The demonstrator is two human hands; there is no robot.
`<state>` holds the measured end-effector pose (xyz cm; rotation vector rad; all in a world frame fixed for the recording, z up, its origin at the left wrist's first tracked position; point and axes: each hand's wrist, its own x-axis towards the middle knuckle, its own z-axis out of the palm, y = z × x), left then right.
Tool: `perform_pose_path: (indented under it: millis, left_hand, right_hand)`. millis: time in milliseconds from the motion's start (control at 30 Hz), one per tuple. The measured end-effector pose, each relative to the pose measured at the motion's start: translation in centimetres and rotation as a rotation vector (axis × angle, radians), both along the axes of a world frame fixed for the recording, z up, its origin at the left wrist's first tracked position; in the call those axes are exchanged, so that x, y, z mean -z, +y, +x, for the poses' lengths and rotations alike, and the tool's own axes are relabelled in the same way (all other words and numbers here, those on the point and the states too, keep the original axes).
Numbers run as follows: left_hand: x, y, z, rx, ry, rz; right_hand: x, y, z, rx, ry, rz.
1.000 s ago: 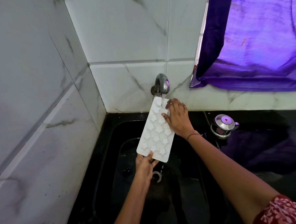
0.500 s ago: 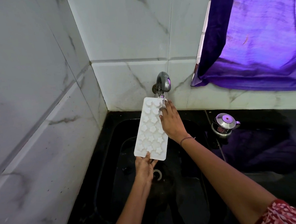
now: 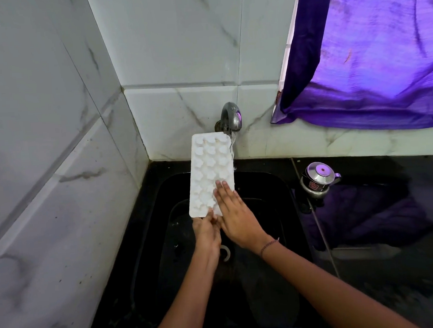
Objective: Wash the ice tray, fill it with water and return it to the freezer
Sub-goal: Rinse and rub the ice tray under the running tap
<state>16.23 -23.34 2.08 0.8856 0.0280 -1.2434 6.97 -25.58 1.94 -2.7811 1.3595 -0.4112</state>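
A white ice tray [image 3: 209,169] with star-shaped moulds is held tilted over the black sink [image 3: 270,186], its far end under the metal tap [image 3: 230,117]. Water runs from the tap down the tray's right edge. My left hand [image 3: 206,231] grips the tray's near end from below. My right hand [image 3: 235,214] lies flat, fingers together, on the tray's lower right part and holds nothing.
A small steel pot with a lid [image 3: 317,179] stands on the black counter right of the sink. A purple curtain [image 3: 371,58] hangs at the upper right. White marble tiles [image 3: 57,148] close in the left and back sides.
My right hand has slid down the tray from its far end near the tap to its near end. The tray has turned straighter and shifted slightly left under the stream.
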Motion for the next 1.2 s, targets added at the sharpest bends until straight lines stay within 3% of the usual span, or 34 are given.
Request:
perform_pose_path:
  millis: [400, 700, 867, 1067, 1200]
  left_hand:
    - [-0.4, -0.1, -1.1, 0.019, 0.068, 0.032]
    - [-0.8, 0.3, -0.9, 0.09, 0.062, 0.013]
    - [-0.6, 1.0, -0.4, 0.142, 0.023, -0.012]
    - [0.7, 2.2, 0.4, 0.226, -0.07, -0.002]
    - [1.4, 2.6, 1.5, 0.24, -0.147, 0.007]
  right_hand:
    - [-0.3, 1.0, -1.1, 0.129, -0.231, 0.174]
    - [-3.2, -4.6, -0.7, 0.197, -0.171, 0.122]
    - [-5.5, -8.2, 0.1, 0.291, -0.254, 0.17]
    - [-8.8, -11.0, -0.1, 0.526, -0.18, -0.093]
    - [-9.7, -11.3, -0.2, 0.589, -0.145, 0.084]
